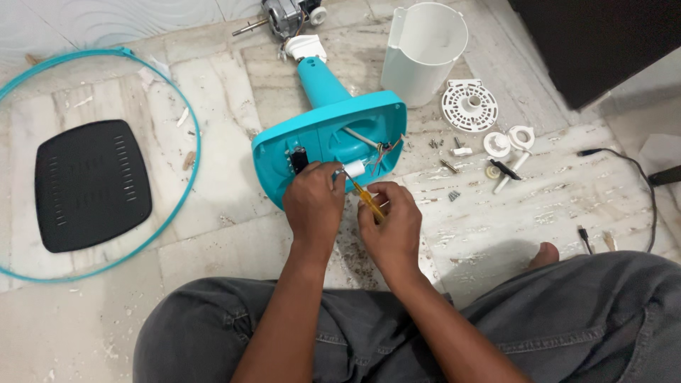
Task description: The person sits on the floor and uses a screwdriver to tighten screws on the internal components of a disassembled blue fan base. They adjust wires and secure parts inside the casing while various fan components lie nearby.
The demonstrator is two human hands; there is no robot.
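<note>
We see one turquoise plastic fan base (323,131) lying on its side near the middle of the pale marble floor (227,85), its hollow underside turned towards us and its turquoise neck pointing to the far edge. Our left hand (312,202) is curled against the near rim of that base, its fingertips pinching one small white cylindrical part (354,169) inside the opening. Our right hand (389,220) is clenched round one screwdriver with a yellow translucent handle (369,200), whose tip reaches the white part. A few loose wires (383,150) hang in the cavity.

At the far edge of the floor lies one grey metal motor with a shaft (278,18), joined to the neck by a white collar. Just right of the neck stands one tall white plastic cylindrical housing (423,50). Right of it lies one round white slotted disc (469,105), and nearer us two smaller white ring-shaped pieces (509,140). A handful of small dark screws (452,193) is scattered between the base and those pieces; we cannot count them surely.

Towards the left edge, one large thin turquoise hoop (193,167) encircles one black, rounded-square vented plastic cover (92,184). One black cable (638,177) curves along the right edge. Our grey trousers (567,319) fill the near edge. No labels show clearly.
</note>
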